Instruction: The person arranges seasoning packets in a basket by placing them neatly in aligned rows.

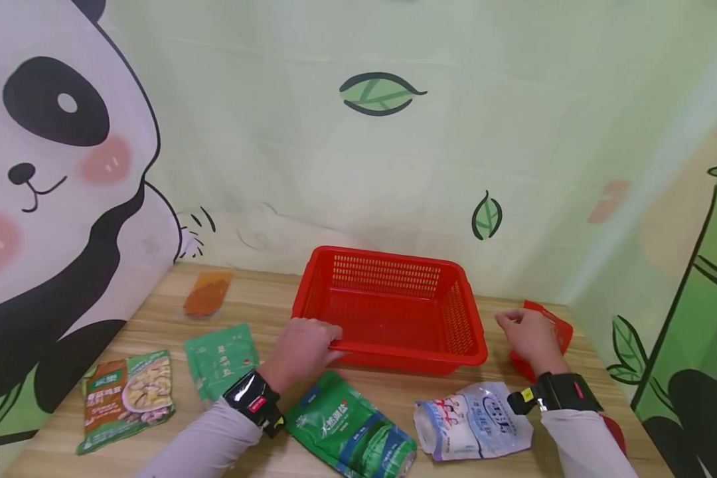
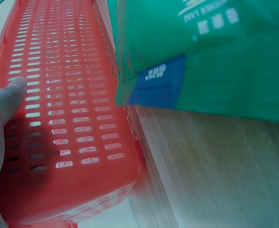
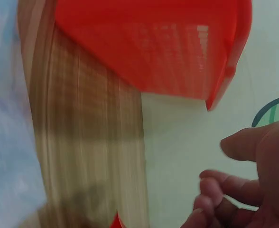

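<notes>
A red plastic basket [image 1: 388, 325] with slotted walls stands at the back of the table. My left hand [image 1: 307, 348] grips its front rim by the left corner; in the left wrist view the thumb [image 2: 9, 97] lies along the outer slotted wall. To the right of the basket is my right hand [image 1: 532, 338], raised over a red packet [image 1: 558, 325] that it partly hides. Nothing is held in it; the right wrist view shows its loosely bent fingers [image 3: 234, 190] apart from the basket wall [image 3: 177, 57].
In front of the basket lie a green pouch [image 1: 352, 428] and a white-and-blue pouch [image 1: 478, 421]. Leftward are a light green packet [image 1: 221, 358], a brown-and-green food bag [image 1: 128, 395] and an orange-brown packet [image 1: 208, 293]. A printed curtain [image 1: 394, 172] hangs behind the table.
</notes>
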Tool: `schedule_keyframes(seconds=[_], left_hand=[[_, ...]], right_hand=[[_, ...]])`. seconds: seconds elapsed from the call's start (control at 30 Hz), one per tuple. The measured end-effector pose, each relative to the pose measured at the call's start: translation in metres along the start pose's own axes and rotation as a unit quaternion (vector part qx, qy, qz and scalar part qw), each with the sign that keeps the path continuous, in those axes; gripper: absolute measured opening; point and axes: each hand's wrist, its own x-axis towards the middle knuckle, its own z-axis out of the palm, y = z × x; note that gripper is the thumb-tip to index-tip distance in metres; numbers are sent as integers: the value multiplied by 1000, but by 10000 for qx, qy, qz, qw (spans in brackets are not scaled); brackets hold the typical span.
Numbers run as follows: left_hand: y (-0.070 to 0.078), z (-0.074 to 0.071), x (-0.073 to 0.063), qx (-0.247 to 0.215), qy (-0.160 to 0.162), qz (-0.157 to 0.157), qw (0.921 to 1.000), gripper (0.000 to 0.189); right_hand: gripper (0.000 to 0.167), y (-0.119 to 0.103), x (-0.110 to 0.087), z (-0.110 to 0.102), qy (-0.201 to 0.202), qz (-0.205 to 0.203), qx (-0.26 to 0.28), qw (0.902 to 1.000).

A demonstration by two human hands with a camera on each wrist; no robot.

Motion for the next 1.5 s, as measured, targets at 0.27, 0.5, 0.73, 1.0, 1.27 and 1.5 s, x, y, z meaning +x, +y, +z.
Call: schedule_keyframes(seconds=[0.27,0.5,0.73,1.0,1.27,1.5], left_hand=[[1,0,3,-73,-65,-96,9999,29],[3,-2,4,-193,-178,-161,9995,29],[2,-4,3,-286,-153,-160,9993,30],[1,-3,4,-222,-249,-151,9993,29],[-1,0,2,-252,-194,-185,9993,30],[-2,1,1,-232,-147,-175,9995,29]], right_hand=[[39,25,21,-9,689,551,-1063,9904],[48,43,32,-9,666,1567,-1091,9793],[59,51,34,-10,332,1529,-1222,9801],[72,50,30,-7,0,1908,-1228,9739],[66,36,27,0,109,2048,-1584,9658],[71,31,28,6,191,2327,-1281,9639]])
